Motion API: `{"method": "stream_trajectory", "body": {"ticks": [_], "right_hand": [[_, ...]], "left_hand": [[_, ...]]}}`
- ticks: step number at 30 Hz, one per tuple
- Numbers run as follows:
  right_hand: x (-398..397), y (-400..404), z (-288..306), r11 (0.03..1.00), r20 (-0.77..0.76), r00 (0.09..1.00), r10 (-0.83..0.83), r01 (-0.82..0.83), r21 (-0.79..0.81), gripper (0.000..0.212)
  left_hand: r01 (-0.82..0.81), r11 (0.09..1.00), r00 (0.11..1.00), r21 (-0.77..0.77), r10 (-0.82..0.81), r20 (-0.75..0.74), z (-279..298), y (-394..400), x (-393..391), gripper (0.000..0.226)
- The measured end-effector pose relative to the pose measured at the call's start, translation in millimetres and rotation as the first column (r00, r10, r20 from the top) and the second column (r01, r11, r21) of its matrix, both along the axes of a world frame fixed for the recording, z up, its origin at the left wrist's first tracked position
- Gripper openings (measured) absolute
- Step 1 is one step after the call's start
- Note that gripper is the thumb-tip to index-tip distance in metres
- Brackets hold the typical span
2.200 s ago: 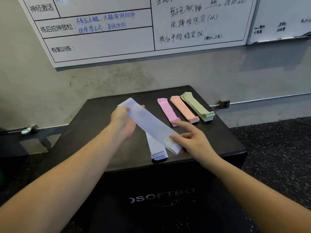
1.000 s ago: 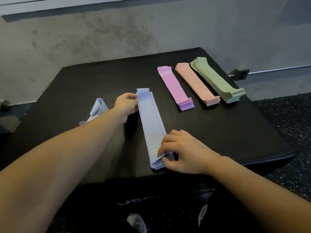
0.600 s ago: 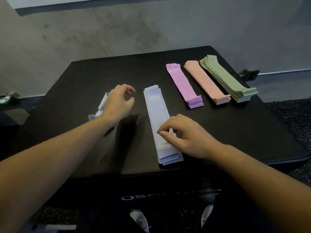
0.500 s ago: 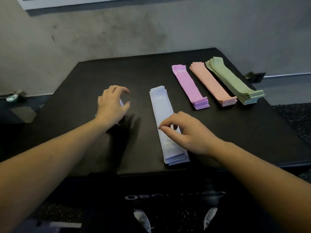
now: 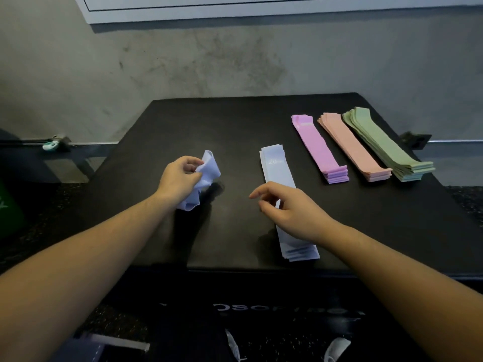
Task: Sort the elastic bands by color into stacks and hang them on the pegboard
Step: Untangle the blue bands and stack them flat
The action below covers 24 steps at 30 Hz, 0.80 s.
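A person's right hand [image 5: 292,207] hovers with fingers loosely curled and holding nothing, its grip slack, just above the near half of the blue stack [image 5: 279,173], which lies flat along the black table [image 5: 235,126] and runs away from the hand toward the wall. The stack's near end pokes out below the wrist, close to the table's front edge; its top band carries the number 20 beyond the fingertips. To the left of that hand, well apart from it, the left hand [image 5: 180,180] has its grip curled around a crumpled loose band [image 5: 206,171] of the same pale blue, which bunches out past the fingers and hangs below the palm. Beyond and to the right of the right hand, three more stacks lie side by side, each slanting the same way: the purple stack [image 5: 317,147], then the pink stack [image 5: 352,148], then the thicker green stack [image 5: 384,145] nearest the table's right edge. Behind the table stands a grey wall [image 5: 209,64] with the lower edge of a whiteboard [image 5: 235,11] at the top.
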State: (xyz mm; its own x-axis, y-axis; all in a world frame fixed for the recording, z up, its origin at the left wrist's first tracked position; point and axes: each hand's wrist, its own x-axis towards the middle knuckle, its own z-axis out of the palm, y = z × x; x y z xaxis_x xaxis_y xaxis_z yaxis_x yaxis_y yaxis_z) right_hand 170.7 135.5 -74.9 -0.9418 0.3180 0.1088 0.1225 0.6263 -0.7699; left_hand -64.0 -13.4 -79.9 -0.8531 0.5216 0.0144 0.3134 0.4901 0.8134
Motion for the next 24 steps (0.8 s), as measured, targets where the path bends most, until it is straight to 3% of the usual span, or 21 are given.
{"method": "stream_trajectory", "body": {"ticks": [4, 7, 11, 13, 18, 24], "right_hand": [[0.8, -12.9, 14.5, 0.998, -0.049, 0.998, -0.031, 0.028, -0.049, 0.023], [1.7, -24.8, 32.5, 0.970, -0.119, 0.981, -0.153, 0.126, -0.209, 0.033], [8.0, -42.9, 63.3, 0.779, -0.025, 0.956, -0.293, 0.224, -0.586, 0.050], [14.1, -51.1, 72.2, 0.728, -0.058, 0.952, -0.301, 0.190, -0.659, 0.042], [41.2, -59.6, 94.2, 0.779, -0.165, 0.941, -0.296, 0.138, -0.612, 0.017], [81.6, -63.2, 125.5, 0.837, -0.165, 0.965, -0.205, 0.086, -0.541, 0.024]], "left_hand": [[0.095, 0.985, 0.994, 0.143, -0.102, 0.046, 25.5, -13.1, 32.2, 0.028], [0.148, 0.953, 0.985, 0.266, -0.166, 0.044, 43.7, -24.1, 63.7, 0.040], [0.273, 0.899, 0.956, 0.343, -0.294, 0.010, 62.6, -36.8, 109.9, 0.050], [0.324, 0.883, 0.940, 0.340, -0.340, -0.011, 70.5, -41.2, 132.6, 0.048], [0.254, 0.861, 0.942, 0.442, -0.324, 0.090, 100.8, -51.6, 169.5, 0.023], [0.228, 0.854, 0.951, 0.468, -0.299, 0.082, 131.3, -61.0, 188.3, 0.013]]}}
